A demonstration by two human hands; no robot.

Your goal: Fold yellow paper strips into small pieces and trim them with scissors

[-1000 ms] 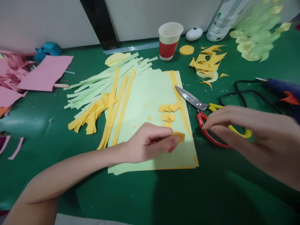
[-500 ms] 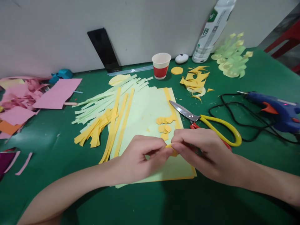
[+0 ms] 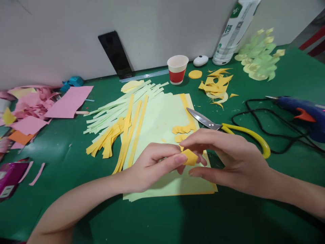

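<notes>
Left hand [image 3: 153,166] pinches a yellow paper piece [image 3: 191,158] in its grip; right hand [image 3: 235,164] gapes alongside.

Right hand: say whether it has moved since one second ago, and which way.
Yes, leftward: judged against the pale green sheets, the right hand was off their right edge; now its fingers reach over them.

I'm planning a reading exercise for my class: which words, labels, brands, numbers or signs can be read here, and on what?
None can be read.
White bottle: green and dark markings, too blurred.
Purple object at the left edge: markings on white patches, too small.
</notes>
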